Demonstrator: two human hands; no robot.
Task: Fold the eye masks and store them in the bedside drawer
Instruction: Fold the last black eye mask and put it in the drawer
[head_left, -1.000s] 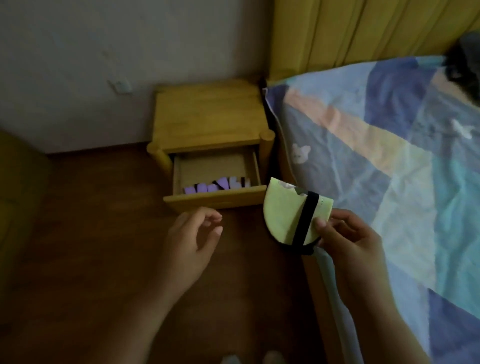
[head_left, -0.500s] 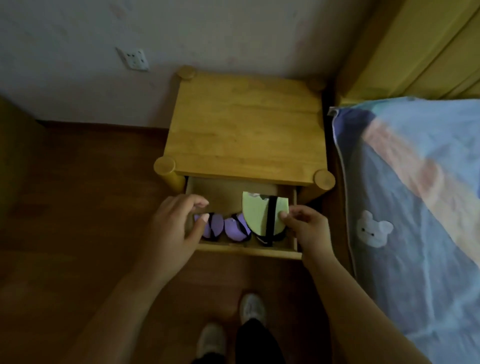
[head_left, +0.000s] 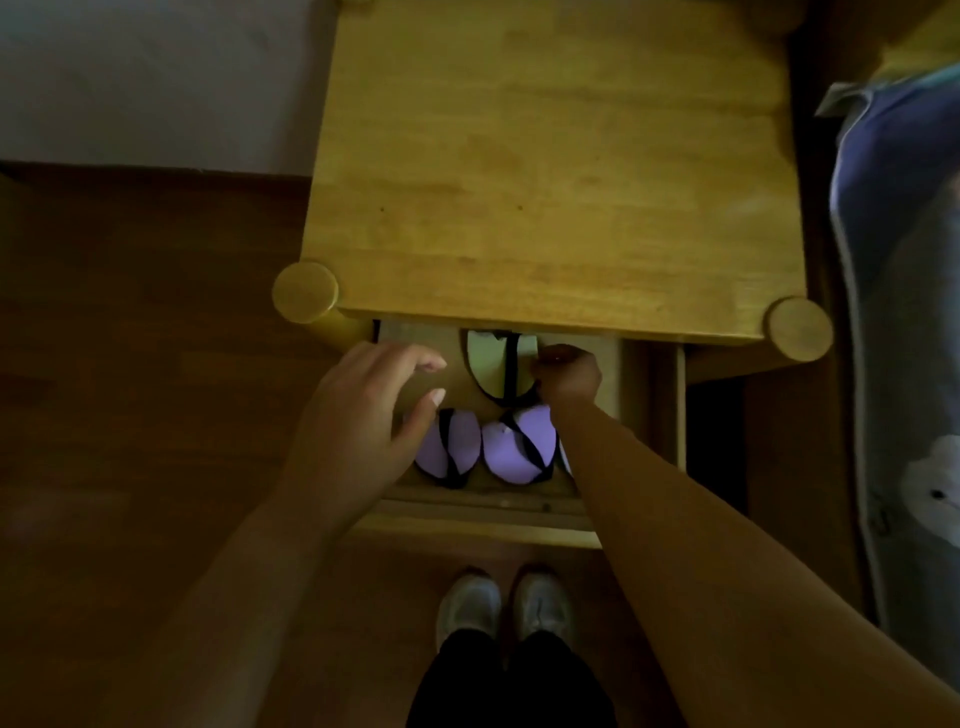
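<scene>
The wooden bedside table has its drawer (head_left: 483, 519) pulled out toward me. My right hand (head_left: 569, 375) reaches deep into it and pinches a folded pale green eye mask (head_left: 491, 364) with a black strap, held near the back of the drawer. Two folded purple eye masks (head_left: 452, 449) (head_left: 514, 449) with black straps lie side by side along the drawer's front; a sliver of a third shows beside my right forearm. My left hand (head_left: 363, 415) hovers over the drawer's left part, fingers apart, holding nothing and partly covering the left purple mask.
The bedside table's top (head_left: 556, 171) overhangs the back of the drawer. A bed with a patterned blue cover (head_left: 904, 312) runs along the right. Dark wooden floor (head_left: 130, 364) lies to the left, a white wall beyond it. My shoes (head_left: 504, 608) stand just below the drawer front.
I have leaned in over the drawer. My right hand carried the green mask from the front of the drawer to its back. My left hand stays over the left side.
</scene>
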